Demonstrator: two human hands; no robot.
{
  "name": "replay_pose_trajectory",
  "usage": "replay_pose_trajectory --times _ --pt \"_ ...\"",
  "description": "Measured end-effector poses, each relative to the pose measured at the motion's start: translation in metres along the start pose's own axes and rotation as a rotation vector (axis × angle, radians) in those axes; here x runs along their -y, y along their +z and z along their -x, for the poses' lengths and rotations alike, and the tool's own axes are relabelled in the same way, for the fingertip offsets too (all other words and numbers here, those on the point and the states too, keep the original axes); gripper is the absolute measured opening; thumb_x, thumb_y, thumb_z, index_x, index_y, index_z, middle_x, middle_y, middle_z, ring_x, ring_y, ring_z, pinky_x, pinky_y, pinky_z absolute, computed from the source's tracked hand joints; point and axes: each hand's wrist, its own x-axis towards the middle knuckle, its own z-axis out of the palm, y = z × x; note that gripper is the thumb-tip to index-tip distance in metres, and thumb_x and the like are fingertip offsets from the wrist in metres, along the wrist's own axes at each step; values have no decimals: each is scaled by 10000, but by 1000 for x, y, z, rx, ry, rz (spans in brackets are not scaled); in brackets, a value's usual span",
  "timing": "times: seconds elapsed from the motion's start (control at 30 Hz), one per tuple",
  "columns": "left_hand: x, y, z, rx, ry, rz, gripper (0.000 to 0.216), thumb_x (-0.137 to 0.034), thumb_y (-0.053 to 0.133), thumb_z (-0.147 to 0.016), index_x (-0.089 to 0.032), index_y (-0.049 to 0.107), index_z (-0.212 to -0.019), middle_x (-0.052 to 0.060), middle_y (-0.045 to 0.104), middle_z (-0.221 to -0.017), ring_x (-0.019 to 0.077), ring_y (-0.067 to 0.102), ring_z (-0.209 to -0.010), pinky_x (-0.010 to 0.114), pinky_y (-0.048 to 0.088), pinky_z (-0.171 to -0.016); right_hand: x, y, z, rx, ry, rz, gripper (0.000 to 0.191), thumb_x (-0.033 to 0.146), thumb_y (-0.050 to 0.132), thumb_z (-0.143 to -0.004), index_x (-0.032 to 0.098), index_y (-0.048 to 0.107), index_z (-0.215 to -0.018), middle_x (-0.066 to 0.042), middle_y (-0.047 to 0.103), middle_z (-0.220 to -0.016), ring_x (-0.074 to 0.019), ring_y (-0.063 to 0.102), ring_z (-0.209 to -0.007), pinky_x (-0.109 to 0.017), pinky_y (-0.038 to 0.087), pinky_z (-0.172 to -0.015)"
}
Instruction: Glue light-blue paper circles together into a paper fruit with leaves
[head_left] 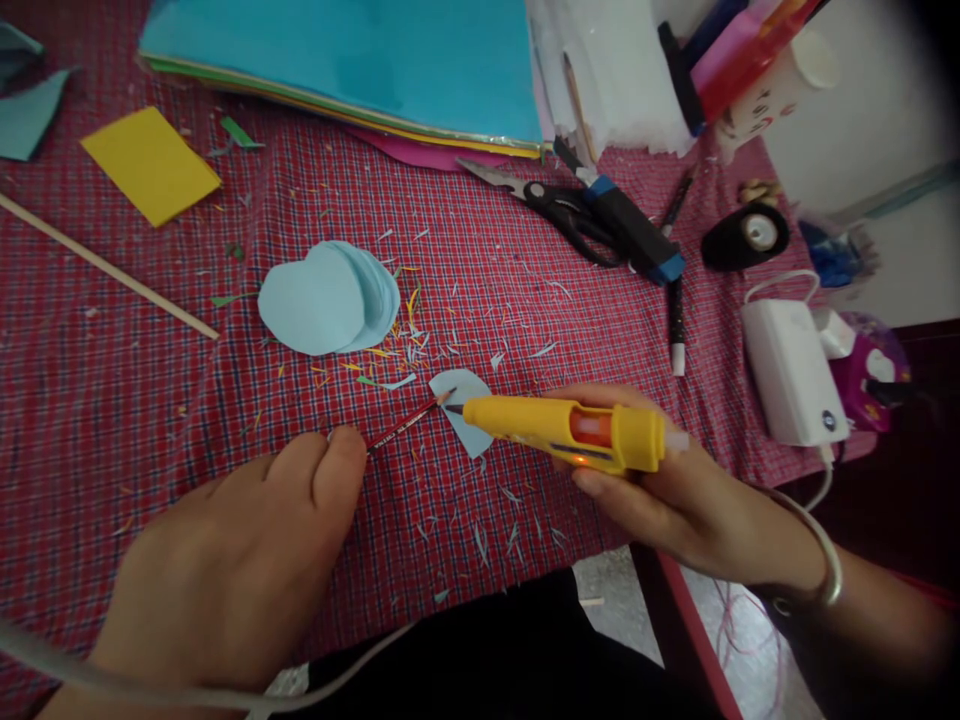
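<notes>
- In front of me spreads a worktop [630, 345], dressed in a red, blue and white checked cloth [525, 300] that rumples into soft folds toward the right.
- Past its far right corner I see a pale wall [870, 115], crossed by a slanting blue-green band [904, 205].
- To my right stands a dark reddish-brown surface [926, 420], too shadowed for me to make out its shape.
- Below the near edge slants a red bar [686, 620]; leg or rail, I cannot tell.
- Lower down I see light grey floor [626, 610], thin pink cords [750, 645] looping over it.
- My light is soft and dim, palest along the wall.
</notes>
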Motion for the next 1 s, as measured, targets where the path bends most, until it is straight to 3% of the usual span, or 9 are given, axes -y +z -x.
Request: replay_pose_trajectory --times 0.27,0.47,0.63,0.77,1.0 --pt "2 2 0 -42 8 -3 297 -114 380 -908 -224 584 -1094 38 635 -849 219 603 -551 346 370 -482 -3 0 16 12 16 18 461 214 502 -927 224 325 -1352 -92 509 -1294 -152 574 -1136 -236 516 -962" --pt "6 18 5 -92 21 9 292 -161 341 -921 -243 560 -1095 22 594 -772 219 588 -523 347 334 -462 -5 1 32 17 55 21 423 244 509 -915 262 383 -1319 -70 530 -1242 -155 634 -1008 -264 552 -938" --pt "13 24 7 -49 36 67 314 -170 329 -920 -265 541 -1131 38 628 -857 219 615 -579 358 370 -497 -7 2 40 -16 36 32 434 235 508 -902 284 387 -1316 -63 549 -1239 -170 627 -1055 -240 562 -917" --pt "15 29 7 -24 51 110 335 -198 327 -920 -268 547 -1163 45 636 -889 200 582 -549 354 372 -498 -11 1 41 -51 59 9 459 224 507 -903 285 383 -1340 -77 550 -1251 -207 615 -1092 -298 569 -914" --pt "7 13 6 83 -11 89 416 -112 277 -932 -237 581 -1186 78 657 -954 235 638 -710 369 429 -577 -13 -1 24 -80 101 -33 520 211 531 -898 294 327 -1368 -71 548 -1228 -196 609 -1015 -328 542 -917"
